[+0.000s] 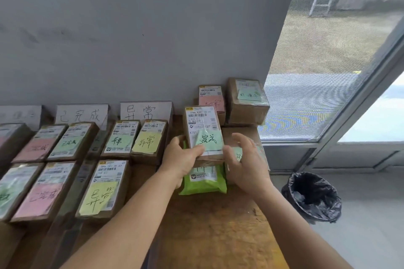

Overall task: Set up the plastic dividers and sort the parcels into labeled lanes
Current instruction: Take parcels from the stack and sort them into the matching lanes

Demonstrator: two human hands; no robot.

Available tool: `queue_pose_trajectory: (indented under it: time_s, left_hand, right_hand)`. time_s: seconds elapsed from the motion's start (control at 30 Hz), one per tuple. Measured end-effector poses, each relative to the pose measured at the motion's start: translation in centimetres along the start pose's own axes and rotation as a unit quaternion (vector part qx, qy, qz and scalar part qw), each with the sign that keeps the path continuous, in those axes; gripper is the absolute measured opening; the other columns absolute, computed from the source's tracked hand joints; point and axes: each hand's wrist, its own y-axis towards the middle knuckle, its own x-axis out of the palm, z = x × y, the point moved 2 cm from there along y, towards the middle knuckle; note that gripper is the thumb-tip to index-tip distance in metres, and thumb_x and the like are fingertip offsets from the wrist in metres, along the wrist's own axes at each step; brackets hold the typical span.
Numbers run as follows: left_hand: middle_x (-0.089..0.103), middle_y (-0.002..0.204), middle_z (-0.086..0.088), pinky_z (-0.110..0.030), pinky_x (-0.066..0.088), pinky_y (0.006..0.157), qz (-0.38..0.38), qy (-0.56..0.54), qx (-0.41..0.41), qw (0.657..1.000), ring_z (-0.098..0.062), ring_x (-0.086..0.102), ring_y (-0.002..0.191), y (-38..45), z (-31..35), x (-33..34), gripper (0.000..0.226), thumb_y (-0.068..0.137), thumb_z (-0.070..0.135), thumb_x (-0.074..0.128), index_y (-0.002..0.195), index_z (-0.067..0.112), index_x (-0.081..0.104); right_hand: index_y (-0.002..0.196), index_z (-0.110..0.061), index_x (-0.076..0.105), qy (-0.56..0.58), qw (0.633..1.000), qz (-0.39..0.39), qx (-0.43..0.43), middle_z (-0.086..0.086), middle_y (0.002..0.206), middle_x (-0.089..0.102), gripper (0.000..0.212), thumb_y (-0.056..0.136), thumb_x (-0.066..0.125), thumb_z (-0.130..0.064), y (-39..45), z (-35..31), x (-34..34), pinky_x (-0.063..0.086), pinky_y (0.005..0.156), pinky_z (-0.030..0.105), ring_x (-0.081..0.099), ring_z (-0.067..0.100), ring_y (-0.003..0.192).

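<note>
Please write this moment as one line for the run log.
left hand grips brown cardboard parcel with green note | right hand open beside | parcel above green plastic mailer

both arms reach in from 6 o'clock toward 12. left hand (182, 159) pinches with curled fingers, right hand (246, 164) is spread loose.

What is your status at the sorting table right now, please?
Left hand grips the green-noted parcel, lifted; right hand open at its right edge. Green mailer beneath. Marked lanes lie left, boxes already in them.
</note>
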Motion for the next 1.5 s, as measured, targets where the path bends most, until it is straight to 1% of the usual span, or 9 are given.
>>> queue_pose_trajectory:
  time_s: [0.1,0.2,0.27,0.63,0.93,1.07,1.2,1.37,1.5]
  left_hand:
    - [0.066,0.094,0.007,-0.012,0.045,0.042,-0.006,-0.002,-0.010,1.000,-0.004,0.066,0.068,0.0,-0.5,0.0,0.039,0.084,0.015,0.070,0.118,0.022,0.051]
    - [0.066,0.096,0.006,-0.010,0.044,0.042,0.000,0.009,-0.010,1.000,-0.005,0.065,0.074,0.1,-0.9,0.0,0.044,0.084,0.015,0.069,0.124,0.021,0.051]
    - [0.065,0.095,0.007,-0.010,0.044,0.041,0.005,0.015,-0.008,1.000,-0.005,0.064,0.077,0.1,-1.0,0.0,0.046,0.085,0.016,0.068,0.127,0.022,0.050]
    - [0.064,0.097,0.007,-0.010,0.043,0.044,0.019,0.032,-0.020,0.999,-0.003,0.063,0.079,-1.3,-1.8,-0.5,0.050,0.085,0.016,0.068,0.130,0.022,0.047]
    - [0.063,0.114,0.003,-0.034,0.047,0.089,0.020,0.048,0.000,0.999,-0.016,0.059,0.103,-4.0,-2.0,-0.6,0.058,0.083,0.019,0.071,0.134,0.024,0.044]
    - [0.063,0.117,0.003,-0.024,0.048,0.073,0.012,0.053,0.017,0.998,-0.013,0.060,0.102,-5.5,-2.1,-0.6,0.060,0.083,0.020,0.071,0.135,0.028,0.041]
    - [0.063,0.117,0.005,-0.029,0.050,0.080,0.006,0.046,0.046,0.998,-0.013,0.060,0.102,-7.0,-1.6,-1.7,0.062,0.081,0.021,0.071,0.134,0.032,0.041]
    - [0.063,0.115,0.007,-0.023,0.048,0.070,-0.007,0.023,0.081,0.996,-0.010,0.061,0.098,-9.2,-0.8,-5.5,0.055,0.083,0.023,0.070,0.130,0.034,0.045]
    - [0.062,0.107,0.014,-0.013,0.047,0.064,0.008,0.015,0.120,0.993,0.005,0.060,0.089,-11.5,-0.6,-10.2,0.042,0.085,0.025,0.068,0.120,0.038,0.048]
  right_hand:
    - [0.146,-0.015,0.030,-0.099,0.990,0.005,0.105,0.009,0.152,0.030,0.073,0.087,0.058,-0.049,0.1,2.3,0.0,0.014,0.112,0.034,0.021,0.026,0.139]
    - [0.151,-0.020,0.006,-0.168,0.967,-0.063,0.181,0.012,0.158,0.003,0.102,0.077,0.061,-0.064,-0.7,4.1,1.1,0.009,0.114,0.046,0.003,0.032,0.145]
    - [0.150,-0.020,0.001,-0.172,0.964,-0.063,0.191,0.014,0.158,-0.003,0.109,0.073,0.063,-0.067,-1.0,4.6,1.8,0.010,0.114,0.048,0.001,0.034,0.144]
    - [0.149,-0.010,0.007,-0.155,0.964,-0.014,0.215,0.022,0.148,0.018,0.115,0.066,0.068,-0.061,-1.2,4.3,1.7,0.020,0.111,0.046,0.020,0.041,0.132]
    - [0.146,-0.008,0.019,-0.120,0.974,0.012,0.191,0.021,0.144,0.026,0.102,0.071,0.072,-0.053,-4.9,2.8,-2.2,0.022,0.111,0.047,0.024,0.040,0.130]
    - [0.145,-0.012,0.022,-0.094,0.982,0.034,0.160,0.018,0.143,0.028,0.100,0.069,0.075,-0.051,-6.0,0.4,-3.8,0.022,0.111,0.047,0.025,0.038,0.129]
    - [0.146,-0.014,0.023,-0.079,0.988,0.051,0.124,0.017,0.144,0.027,0.101,0.069,0.075,-0.053,-7.4,-2.4,-4.4,0.022,0.111,0.045,0.024,0.036,0.130]
    - [0.146,-0.018,0.025,-0.071,0.989,0.071,0.108,0.018,0.146,0.027,0.102,0.066,0.074,-0.057,-9.5,-6.3,-3.9,0.023,0.111,0.046,0.023,0.037,0.133]
    - [0.146,-0.021,0.024,-0.061,0.991,0.082,0.087,0.017,0.147,0.025,0.102,0.066,0.074,-0.059,-12.0,-10.3,-2.5,0.024,0.111,0.049,0.021,0.035,0.135]
